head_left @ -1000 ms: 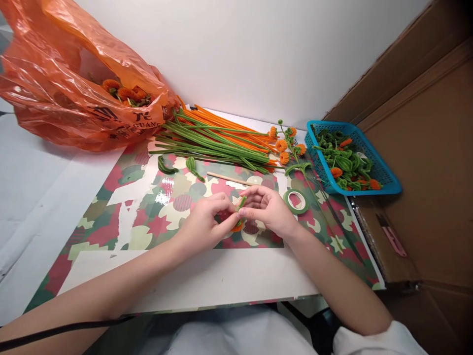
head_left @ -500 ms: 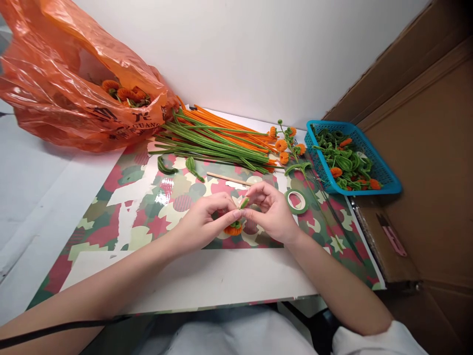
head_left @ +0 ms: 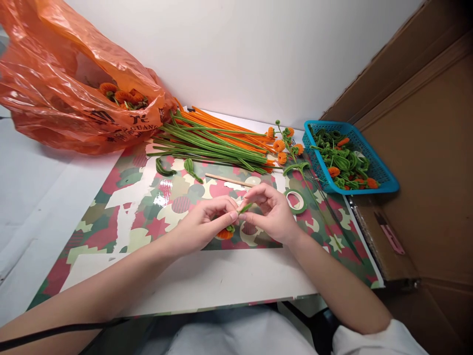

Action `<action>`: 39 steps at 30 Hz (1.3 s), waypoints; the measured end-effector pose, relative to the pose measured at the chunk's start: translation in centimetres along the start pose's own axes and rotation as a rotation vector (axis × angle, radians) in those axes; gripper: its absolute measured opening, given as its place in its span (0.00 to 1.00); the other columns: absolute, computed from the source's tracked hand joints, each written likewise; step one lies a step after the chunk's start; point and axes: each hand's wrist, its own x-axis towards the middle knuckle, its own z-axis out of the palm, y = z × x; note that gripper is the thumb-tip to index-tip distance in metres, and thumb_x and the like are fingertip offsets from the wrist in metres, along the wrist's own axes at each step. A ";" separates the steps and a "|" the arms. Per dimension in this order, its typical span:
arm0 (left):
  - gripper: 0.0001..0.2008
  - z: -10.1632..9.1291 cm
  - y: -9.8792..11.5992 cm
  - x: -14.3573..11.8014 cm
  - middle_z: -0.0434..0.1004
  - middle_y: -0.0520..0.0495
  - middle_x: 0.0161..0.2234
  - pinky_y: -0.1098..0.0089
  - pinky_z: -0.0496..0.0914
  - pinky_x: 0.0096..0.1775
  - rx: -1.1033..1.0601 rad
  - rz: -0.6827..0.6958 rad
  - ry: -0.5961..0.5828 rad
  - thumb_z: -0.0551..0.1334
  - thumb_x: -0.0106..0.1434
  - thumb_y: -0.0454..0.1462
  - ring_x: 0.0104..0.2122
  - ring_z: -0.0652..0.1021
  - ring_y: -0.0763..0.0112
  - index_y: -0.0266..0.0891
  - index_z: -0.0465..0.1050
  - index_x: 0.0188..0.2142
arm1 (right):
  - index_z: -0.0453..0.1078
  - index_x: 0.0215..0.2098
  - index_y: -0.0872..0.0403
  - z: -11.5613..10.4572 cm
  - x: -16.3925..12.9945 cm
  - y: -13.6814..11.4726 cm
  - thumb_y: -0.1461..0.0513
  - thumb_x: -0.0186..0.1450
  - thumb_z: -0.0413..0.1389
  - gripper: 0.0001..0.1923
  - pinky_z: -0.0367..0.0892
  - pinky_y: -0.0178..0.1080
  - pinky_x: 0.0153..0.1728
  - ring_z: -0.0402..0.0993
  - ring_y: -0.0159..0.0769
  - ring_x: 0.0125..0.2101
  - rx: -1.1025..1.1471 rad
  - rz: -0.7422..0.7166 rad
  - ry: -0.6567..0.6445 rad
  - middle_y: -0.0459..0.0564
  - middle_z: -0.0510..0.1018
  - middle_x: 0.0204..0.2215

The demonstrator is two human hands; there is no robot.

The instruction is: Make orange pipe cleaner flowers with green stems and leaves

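Note:
Over the patterned mat, my left hand point(head_left: 207, 222) pinches a small orange pipe-cleaner pumpkin point(head_left: 224, 233) by its green top; the pumpkin hangs below my fingers. My right hand point(head_left: 271, 212) is closed beside it, thumb and finger on the green fuzzy stem end point(head_left: 245, 208) that sticks out between both hands. My fingertips nearly meet and hide part of the piece. Just right of my right hand lies a roll of green tape point(head_left: 303, 202). A thin wooden stick point(head_left: 227, 180) lies beyond my fingers, with a green pipe-cleaner leaf point(head_left: 191, 169) and a dark green curled piece point(head_left: 162, 167).
Green pipe cleaners point(head_left: 214, 143) and orange pipe cleaners point(head_left: 221, 125) lie in a bundle at the back. An orange plastic bag point(head_left: 74, 113) stands left. A branch with orange pumpkins point(head_left: 279, 146), a blue basket point(head_left: 384, 185) and a pink cutter point(head_left: 392, 239) are on the right.
The pumpkin has shifted slightly left and down under my left hand. The green stem end has tipped toward the right, and my right fingers have lifted apart a little.

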 end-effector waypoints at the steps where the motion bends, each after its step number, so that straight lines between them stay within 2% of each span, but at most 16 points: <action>1: 0.13 -0.1 0.1 0.0 0.70 0.50 0.29 0.72 0.68 0.32 0.072 0.050 0.019 0.53 0.67 0.36 0.29 0.72 0.73 0.38 0.69 0.26 | 0.69 0.38 0.50 -0.2 0.0 -0.1 0.65 0.54 0.65 0.15 0.70 0.37 0.41 0.76 0.33 0.37 -0.046 -0.008 0.020 0.44 0.78 0.33; 3: 0.12 -0.4 0.2 0.0 0.72 0.50 0.29 0.71 0.67 0.33 0.312 0.211 0.094 0.54 0.67 0.34 0.29 0.72 0.73 0.39 0.69 0.27 | 0.70 0.38 0.51 -0.7 0.2 -0.6 0.62 0.56 0.64 0.13 0.70 0.37 0.40 0.76 0.33 0.37 -0.118 0.012 0.115 0.46 0.77 0.34; 5: 0.11 -0.8 0.1 0.0 0.74 0.50 0.29 0.68 0.66 0.34 0.645 0.431 0.191 0.55 0.66 0.32 0.29 0.72 0.72 0.39 0.69 0.27 | 0.71 0.32 0.53 -1.2 0.4 -1.1 0.55 0.57 0.63 0.11 0.71 0.36 0.33 0.76 0.33 0.31 -0.109 0.139 0.173 0.47 0.77 0.29; 7: 0.09 -1.0 -0.1 0.1 0.76 0.51 0.29 0.65 0.64 0.37 0.966 0.644 0.262 0.57 0.65 0.31 0.29 0.72 0.71 0.39 0.69 0.28 | 0.72 0.26 0.56 -1.5 0.6 -1.7 0.45 0.59 0.57 0.22 0.70 0.35 0.26 0.75 0.32 0.23 -0.026 0.403 0.045 0.49 0.77 0.22; 9: 0.07 -1.0 -0.3 0.1 0.77 0.51 0.30 0.64 0.64 0.40 1.174 0.784 0.266 0.59 0.63 0.29 0.30 0.72 0.70 0.40 0.70 0.29 | 0.73 0.25 0.58 -1.4 0.6 -2.0 0.38 0.58 0.53 0.31 0.68 0.34 0.23 0.76 0.33 0.21 0.059 0.640 -0.097 0.53 0.78 0.22; 10: 0.07 -0.9 -0.4 0.1 0.77 0.52 0.30 0.64 0.64 0.41 1.233 0.823 0.255 0.59 0.62 0.28 0.30 0.72 0.70 0.40 0.70 0.29 | 0.74 0.26 0.59 -1.1 0.6 -2.0 0.37 0.56 0.54 0.32 0.68 0.34 0.22 0.76 0.34 0.21 0.084 0.698 -0.125 0.53 0.79 0.22; 12: 0.08 -0.6 -0.6 0.1 0.77 0.53 0.30 0.63 0.64 0.43 1.301 0.850 0.237 0.60 0.61 0.28 0.31 0.73 0.70 0.40 0.70 0.27 | 0.74 0.27 0.58 -0.4 0.4 -2.0 0.40 0.53 0.60 0.28 0.68 0.32 0.23 0.77 0.33 0.22 0.094 0.704 -0.100 0.52 0.79 0.23; 15: 0.08 -0.2 -0.7 0.0 0.77 0.54 0.29 0.62 0.63 0.45 1.357 0.825 0.247 0.60 0.61 0.28 0.30 0.72 0.71 0.40 0.70 0.27 | 0.73 0.26 0.57 0.6 0.1 -1.9 0.48 0.50 0.66 0.20 0.69 0.32 0.23 0.75 0.32 0.21 0.073 0.615 0.003 0.47 0.77 0.20; 18: 0.09 0.1 -0.6 0.0 0.76 0.54 0.28 0.61 0.62 0.47 1.398 0.804 0.275 0.59 0.62 0.28 0.29 0.71 0.72 0.41 0.70 0.28 | 0.72 0.25 0.56 1.1 -0.1 -1.8 0.54 0.52 0.65 0.14 0.69 0.32 0.22 0.75 0.31 0.21 0.046 0.536 0.090 0.44 0.76 0.19; 22: 0.10 0.1 -0.4 0.0 0.75 0.55 0.27 0.62 0.61 0.48 1.433 0.791 0.261 0.57 0.62 0.27 0.28 0.70 0.72 0.42 0.69 0.27 | 0.71 0.26 0.56 1.3 -0.3 -1.4 0.56 0.55 0.62 0.10 0.68 0.32 0.20 0.76 0.33 0.22 0.008 0.494 0.110 0.45 0.75 0.21; 26: 0.10 0.1 -0.4 0.0 0.75 0.55 0.28 0.62 0.60 0.47 1.386 0.752 0.222 0.57 0.62 0.28 0.28 0.70 0.71 0.43 0.69 0.27 | 0.71 0.26 0.54 1.5 -0.5 -0.7 0.56 0.57 0.62 0.09 0.72 0.35 0.23 0.76 0.34 0.24 0.014 0.443 0.107 0.45 0.75 0.22; 32: 0.10 0.2 -0.8 0.0 0.75 0.52 0.29 0.61 0.60 0.42 1.035 0.522 0.262 0.56 0.64 0.32 0.27 0.70 0.72 0.40 0.67 0.26 | 0.68 0.29 0.53 2.2 -0.9 -0.3 0.61 0.63 0.55 0.06 0.71 0.36 0.29 0.74 0.33 0.27 -0.207 0.147 0.174 0.47 0.75 0.26; 36: 0.13 0.3 -0.4 -0.1 0.72 0.51 0.27 0.66 0.62 0.35 0.678 0.283 0.174 0.55 0.66 0.34 0.28 0.71 0.72 0.39 0.67 0.24 | 0.68 0.30 0.52 2.0 -1.0 -0.6 0.63 0.65 0.52 0.06 0.67 0.35 0.26 0.71 0.33 0.27 -0.365 0.008 0.128 0.47 0.74 0.26; 39: 0.15 0.1 0.0 0.0 0.69 0.51 0.25 0.71 0.63 0.30 0.409 0.112 0.101 0.54 0.66 0.36 0.27 0.70 0.73 0.38 0.66 0.22 | 0.68 0.30 0.52 1.7 -0.9 -0.8 0.65 0.66 0.52 0.07 0.67 0.36 0.30 0.71 0.34 0.30 -0.431 -0.117 0.081 0.47 0.74 0.27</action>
